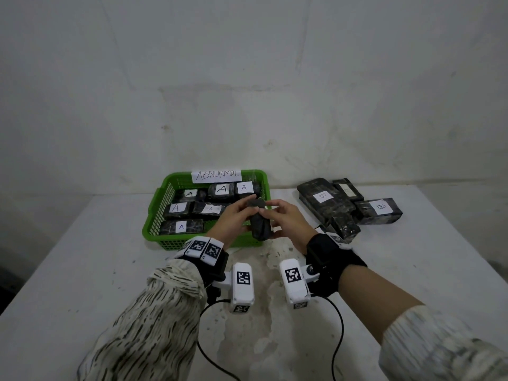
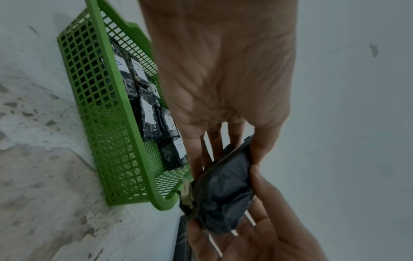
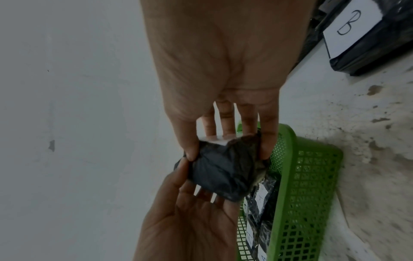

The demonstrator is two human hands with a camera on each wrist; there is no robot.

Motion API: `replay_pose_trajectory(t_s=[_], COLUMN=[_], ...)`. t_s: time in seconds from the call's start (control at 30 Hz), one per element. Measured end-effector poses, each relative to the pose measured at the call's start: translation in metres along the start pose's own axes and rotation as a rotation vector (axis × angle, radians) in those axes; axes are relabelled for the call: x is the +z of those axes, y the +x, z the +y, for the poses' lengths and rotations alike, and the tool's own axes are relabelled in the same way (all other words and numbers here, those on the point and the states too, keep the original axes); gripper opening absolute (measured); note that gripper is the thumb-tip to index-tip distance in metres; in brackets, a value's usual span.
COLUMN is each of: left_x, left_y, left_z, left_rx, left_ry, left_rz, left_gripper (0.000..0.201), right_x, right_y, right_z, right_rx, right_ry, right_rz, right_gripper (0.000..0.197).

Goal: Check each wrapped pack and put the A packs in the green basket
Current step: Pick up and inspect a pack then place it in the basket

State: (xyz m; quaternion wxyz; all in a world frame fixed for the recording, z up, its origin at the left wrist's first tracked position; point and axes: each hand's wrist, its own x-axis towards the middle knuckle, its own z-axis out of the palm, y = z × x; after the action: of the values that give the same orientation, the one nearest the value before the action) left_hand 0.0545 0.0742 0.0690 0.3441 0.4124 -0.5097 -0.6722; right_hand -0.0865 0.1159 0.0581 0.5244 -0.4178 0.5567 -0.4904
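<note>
A black wrapped pack stands on end in the air over the front right corner of the green basket. My left hand grips its left side and my right hand pinches its right side. In the right wrist view the pack sits between thumb and fingers of my right hand, and a white label edge shows at its far side; the letter is hidden. In the left wrist view my left hand holds the pack. Several packs marked A lie in the basket.
A paper sign reading ABNORMAL stands on the basket's back rim. A pile of black packs marked B lies on the white table at the right. Black cables run from the wrist cameras toward me.
</note>
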Motion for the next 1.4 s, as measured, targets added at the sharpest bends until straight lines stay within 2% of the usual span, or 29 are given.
replay_pose_trajectory(t_s=[0.2, 0.33, 0.47, 0.53, 0.6, 0.7, 0.77, 0.87, 0.97, 1.03, 1.13, 1.3, 1.4], left_x=[-0.002, -0.003, -0.005, -0.007, -0.006, -0.003, -0.002, -0.004, -0.004, -0.002, 0.0, 0.0, -0.001], left_y=[0.001, 0.001, 0.002, 0.002, -0.001, -0.009, -0.009, -0.007, -0.006, -0.005, -0.005, 0.001, 0.003], left_z=[0.001, -0.001, 0.0, 0.0, 0.0, 0.002, 0.001, 0.002, 0.004, 0.005, 0.004, 0.004, 0.004], left_rx=[0.077, 0.068, 0.092, 0.11, 0.122, 0.057, 0.008, -0.01, -0.007, -0.012, -0.011, 0.013, 0.023], left_ry=[0.047, 0.09, 0.067, 0.066, 0.08, 0.046, 0.055, 0.113, 0.092, 0.065, 0.074, 0.149, 0.202], left_rz=[0.041, 0.017, 0.047, 0.039, 0.007, -0.067, -0.104, -0.084, -0.098, -0.11, -0.099, -0.012, -0.019], left_gripper=[0.035, 0.05, 0.05, 0.048, 0.041, 0.027, 0.03, 0.025, 0.026, 0.027, 0.026, 0.021, 0.022], right_x=[0.001, 0.001, 0.001, 0.001, 0.001, 0.001, -0.001, -0.003, -0.004, -0.004, -0.003, -0.001, -0.001], right_y=[-0.002, 0.0, -0.004, -0.005, -0.006, -0.005, -0.004, -0.001, -0.001, -0.002, -0.002, -0.004, -0.005], right_z=[0.001, 0.0, -0.001, -0.003, -0.005, -0.009, -0.011, -0.015, -0.015, -0.015, -0.014, -0.013, -0.012], right_rx=[-0.043, -0.047, -0.024, -0.007, 0.001, 0.006, 0.034, 0.081, 0.062, 0.021, -0.016, 0.028, -0.007], right_ry=[0.024, 0.088, 0.168, 0.173, 0.166, 0.102, 0.081, 0.08, 0.062, 0.047, -0.009, 0.036, 0.015], right_rz=[-0.077, -0.064, -0.145, -0.108, -0.057, -0.043, -0.04, -0.058, -0.071, -0.016, 0.049, -0.036, -0.013], right_gripper=[0.054, 0.056, 0.058, 0.058, 0.053, 0.036, 0.041, 0.048, 0.038, 0.028, 0.029, 0.023, 0.02])
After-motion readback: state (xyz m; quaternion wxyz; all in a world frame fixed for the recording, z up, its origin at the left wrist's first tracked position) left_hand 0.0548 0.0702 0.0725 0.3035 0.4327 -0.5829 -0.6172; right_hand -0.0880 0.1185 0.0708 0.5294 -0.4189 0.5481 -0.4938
